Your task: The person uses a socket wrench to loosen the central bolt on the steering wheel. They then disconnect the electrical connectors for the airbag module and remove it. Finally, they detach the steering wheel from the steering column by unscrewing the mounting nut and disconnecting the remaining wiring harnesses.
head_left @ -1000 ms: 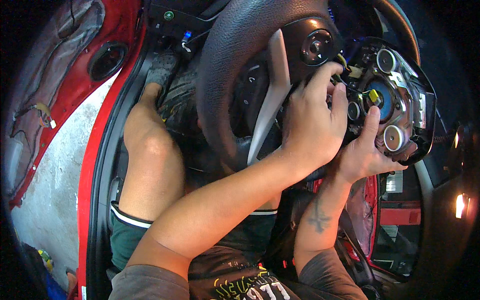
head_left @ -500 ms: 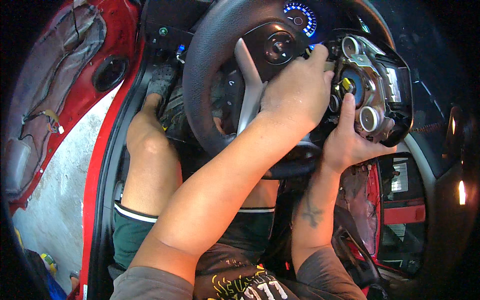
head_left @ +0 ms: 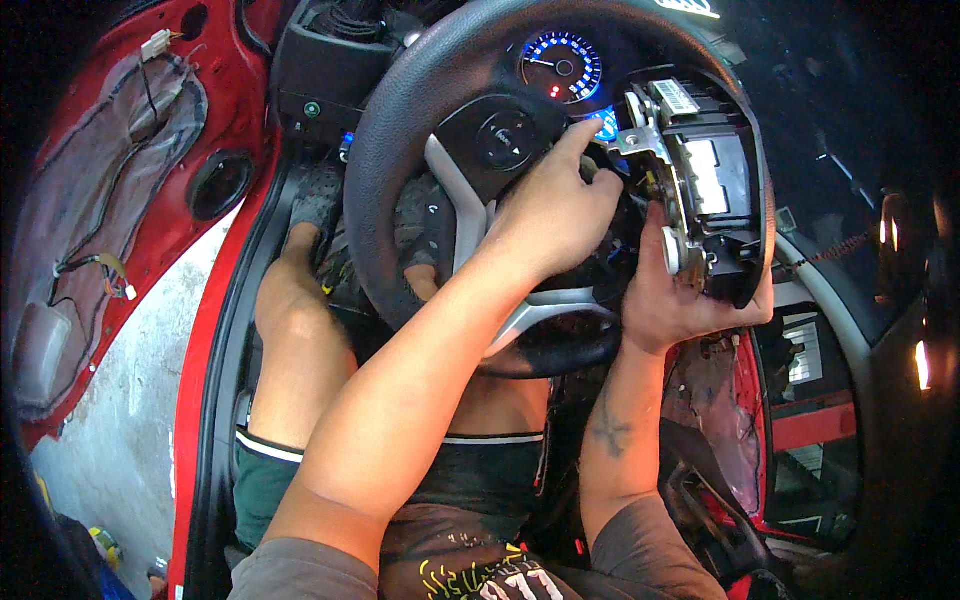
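My right hand [head_left: 668, 300] grips the steering wheel airbag module [head_left: 712, 180] from below. The black cover faces away, and the metal bracket edge and a pale label show on its turned side. The module stands tilted at the right of the steering wheel [head_left: 372, 190], apart from its hub. Over the hub reaches my left hand [head_left: 555, 205], its index finger stretched toward the lit dash display and its thumb bent apart from it. Nothing shows in this hand, though its lower fingers are hidden. Behind the module, any wiring is mostly covered.
The lit gauge [head_left: 563, 68] sits behind the wheel's upper rim. Left of me, the red door [head_left: 190, 40] stands open with its trim off, a loose wiring connector [head_left: 128, 291] hanging there. My bare legs are under the wheel. A centre console [head_left: 710, 500] lies to the right.
The airbag module has turned, so its round back fittings and yellow plug are largely out of sight. My left hand has drawn back left and down, away from it. The view has shifted slightly.
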`<state>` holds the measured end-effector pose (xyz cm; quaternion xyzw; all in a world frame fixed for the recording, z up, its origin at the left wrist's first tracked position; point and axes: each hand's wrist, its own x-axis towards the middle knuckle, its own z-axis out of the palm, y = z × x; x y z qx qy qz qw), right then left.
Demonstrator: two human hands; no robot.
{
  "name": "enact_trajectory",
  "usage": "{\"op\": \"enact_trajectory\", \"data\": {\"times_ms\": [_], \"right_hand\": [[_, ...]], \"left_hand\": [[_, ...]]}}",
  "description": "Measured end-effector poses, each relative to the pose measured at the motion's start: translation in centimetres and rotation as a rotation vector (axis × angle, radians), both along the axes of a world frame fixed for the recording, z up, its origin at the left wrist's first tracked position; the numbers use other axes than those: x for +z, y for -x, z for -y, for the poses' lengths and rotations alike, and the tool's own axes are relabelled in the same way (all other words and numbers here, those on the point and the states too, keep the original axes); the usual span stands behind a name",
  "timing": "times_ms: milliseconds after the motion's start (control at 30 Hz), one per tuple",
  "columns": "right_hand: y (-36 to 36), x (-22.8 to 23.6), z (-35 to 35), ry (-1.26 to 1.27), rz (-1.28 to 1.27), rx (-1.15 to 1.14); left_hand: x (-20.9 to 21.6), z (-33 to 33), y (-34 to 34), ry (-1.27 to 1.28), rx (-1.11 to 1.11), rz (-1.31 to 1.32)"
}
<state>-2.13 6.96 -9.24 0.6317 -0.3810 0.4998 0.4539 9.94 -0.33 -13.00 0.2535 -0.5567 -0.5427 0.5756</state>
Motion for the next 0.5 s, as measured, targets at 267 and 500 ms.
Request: {"op": "enact_trajectory", "data": {"times_ms": [267, 500], "right_hand": [[0.0, -0.1, 0.0, 0.002, -0.016, -0.087], [0.0, 0.2, 0.2, -0.047, 0.009, 0.043]], "left_hand": [[-2.7, -6.4, 0.3, -0.123, 0.116, -0.205], [-2.8, -7.1, 0.6, -0.027, 0.162, -0.136]]}}
